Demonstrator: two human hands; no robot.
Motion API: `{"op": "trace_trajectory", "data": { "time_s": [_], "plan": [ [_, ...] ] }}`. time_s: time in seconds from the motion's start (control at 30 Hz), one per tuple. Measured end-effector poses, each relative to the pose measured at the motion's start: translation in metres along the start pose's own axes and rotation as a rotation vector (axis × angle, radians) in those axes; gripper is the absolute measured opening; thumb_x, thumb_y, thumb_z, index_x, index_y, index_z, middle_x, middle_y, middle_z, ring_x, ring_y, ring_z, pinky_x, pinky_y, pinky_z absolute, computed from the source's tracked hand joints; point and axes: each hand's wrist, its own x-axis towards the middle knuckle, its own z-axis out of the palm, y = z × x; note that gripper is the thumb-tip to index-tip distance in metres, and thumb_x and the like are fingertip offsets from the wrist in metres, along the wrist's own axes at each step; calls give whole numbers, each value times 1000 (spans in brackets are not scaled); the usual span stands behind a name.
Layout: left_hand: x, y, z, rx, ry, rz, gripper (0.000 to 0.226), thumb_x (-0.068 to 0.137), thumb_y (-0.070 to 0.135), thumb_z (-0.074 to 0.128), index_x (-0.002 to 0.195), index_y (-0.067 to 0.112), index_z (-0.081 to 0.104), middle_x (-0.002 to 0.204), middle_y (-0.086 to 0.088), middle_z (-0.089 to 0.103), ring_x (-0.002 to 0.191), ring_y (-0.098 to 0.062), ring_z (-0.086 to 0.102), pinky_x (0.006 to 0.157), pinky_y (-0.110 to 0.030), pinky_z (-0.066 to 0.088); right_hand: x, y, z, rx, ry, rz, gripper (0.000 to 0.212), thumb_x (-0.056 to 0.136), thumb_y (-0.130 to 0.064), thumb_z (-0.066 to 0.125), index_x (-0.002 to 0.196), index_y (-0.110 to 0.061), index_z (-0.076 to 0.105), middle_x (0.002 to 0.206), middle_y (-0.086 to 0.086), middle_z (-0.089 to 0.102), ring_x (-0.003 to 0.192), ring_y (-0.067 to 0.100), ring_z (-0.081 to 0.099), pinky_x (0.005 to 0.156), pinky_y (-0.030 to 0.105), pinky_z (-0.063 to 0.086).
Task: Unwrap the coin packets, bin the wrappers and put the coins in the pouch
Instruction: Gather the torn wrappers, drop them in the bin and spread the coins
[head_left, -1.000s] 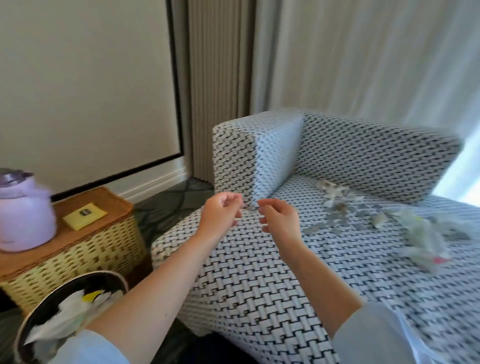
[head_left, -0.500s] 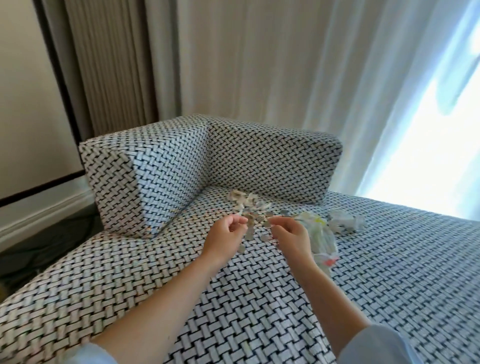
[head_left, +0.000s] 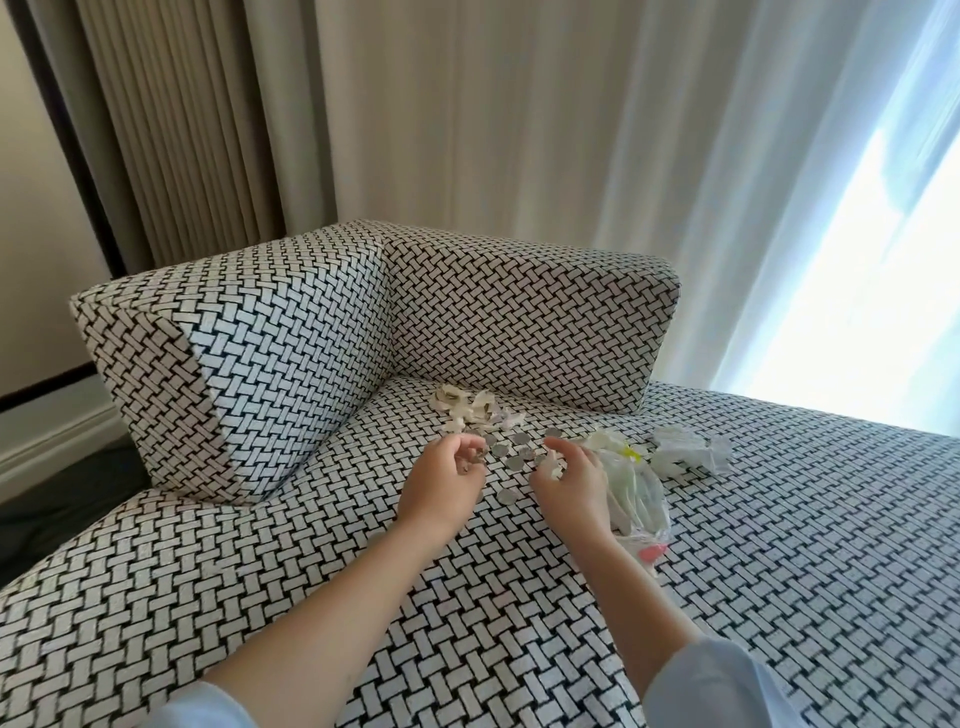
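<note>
Loose coins (head_left: 519, 453): silver, round, flat on the sofa seat (head_left: 779, 545), scattered btwn & just beyond both hands; one lone coin (head_left: 506, 496) lies nearer, in the gap btwn the wrists. Far of them, a pile of pale wrapped packets (head_left: 467, 408) sits close to the corner where the armrest (head_left: 270, 364) meets the back cushion (head_left: 530, 322).

L hand (head_left: 447, 478): fingers curled in, pinching a small item (head_left: 475, 457), coin or packet, too small to tell. R hand (head_left: 569, 480): fingers curled, pinching a white wrapper scrap (head_left: 555, 462) over the coins.

Just right of the R hand, touching it, a clear plastic bag (head_left: 641, 499), crumpled, w/ yellow-green & pink bits inside. Farther right, a crumpled white wrapper heap (head_left: 688, 452), apart from the bag.

Edges: armrest walls off the left, back cushion the far side. Seat runs wide to the right & toward the near edge. Curtains (head_left: 467, 130) hang behind the sofa, bright window at right.
</note>
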Motion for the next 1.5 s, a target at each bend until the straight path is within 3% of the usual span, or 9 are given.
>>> {"op": "trace_trajectory", "data": {
  "time_s": [0.13,0.27,0.43,0.57,0.87,1.07,1.23,1.37,1.5],
  "plan": [
    [12,-3,5,131,42,-6,33,88,21,65,117,35,60,114,13,48,84,-1,51,62,-17,46,10,13,5,-217,-68,20,65,87,-19,53,148,-27,33,155,-2,29,144,20,20,113,47,32],
    [24,-7,10,216,71,-14,41,86,24,68,125,33,56,126,7,50,100,-8,52,79,-27,54,15,22,14,-376,-19,-47,56,89,-20,53,142,-34,44,145,-9,44,139,17,28,114,42,24],
    [41,-18,20,284,79,-11,46,85,33,70,128,31,55,135,8,49,123,-12,44,99,-30,44,23,24,24,-179,91,-183,36,89,-7,54,113,-30,65,117,-12,55,109,10,50,80,19,39],
    [55,-27,28,330,28,-11,51,84,38,69,132,33,53,144,6,42,134,-16,37,112,-35,34,35,19,32,53,181,-259,27,89,-8,56,108,-25,63,107,-8,55,72,3,56,60,16,44],
    [66,-41,34,374,105,31,8,95,35,56,100,37,61,110,17,60,98,-5,52,83,-27,46,59,22,47,-33,192,-252,30,93,-17,53,118,-31,60,111,-20,51,78,0,56,58,19,45],
    [65,-39,32,333,176,-6,24,90,13,63,90,37,63,102,22,61,76,4,52,53,-13,36,61,28,52,-135,162,-296,33,88,-19,54,118,-33,60,106,-20,55,87,4,56,64,23,47],
    [59,-35,25,310,139,-31,24,85,11,64,88,35,65,93,22,63,75,3,53,53,-12,33,61,28,51,-116,148,-304,25,85,-30,59,109,-38,60,104,-20,56,88,5,57,66,27,52],
    [54,-35,16,244,99,-109,21,85,15,65,80,36,65,78,25,63,69,6,58,49,-17,37,58,24,50,-121,169,-329,13,84,-38,66,97,-33,66,95,-19,57,85,5,56,60,21,44],
    [54,-35,5,-55,101,-190,24,85,9,67,79,31,66,90,17,67,74,2,61,61,-21,51,51,19,49,-154,193,-426,11,81,-40,72,83,-33,65,82,-20,57,78,3,52,60,14,33]
  ]
}}
